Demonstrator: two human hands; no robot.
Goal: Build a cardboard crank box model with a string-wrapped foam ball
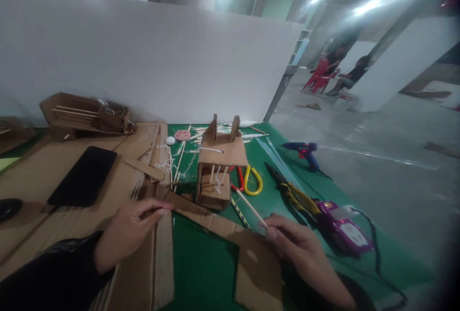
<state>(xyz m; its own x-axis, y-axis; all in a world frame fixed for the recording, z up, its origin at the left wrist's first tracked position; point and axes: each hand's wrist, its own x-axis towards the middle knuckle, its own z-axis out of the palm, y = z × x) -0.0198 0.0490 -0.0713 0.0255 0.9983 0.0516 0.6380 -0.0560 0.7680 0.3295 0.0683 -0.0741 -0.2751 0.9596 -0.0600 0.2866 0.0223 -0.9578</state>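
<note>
One thin stick [252, 209] is clamped between thumb and fingers of the right hand [300, 244], near right. Left hand [125, 232] is placed at the left end of a cardboard piece [223, 225]; grip cannot be told. Purple unit [330, 222], right: white label [354, 234] unreadable. Farther: cardboard model [223, 150].

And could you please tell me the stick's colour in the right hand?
The stick is pale cream, clearest in the head view.

The left hand [134, 227] extends inward, thumb and forefinger pinched. The right hand [296, 241], well apart, angles inward, thumb closed against curled fingers.
</note>
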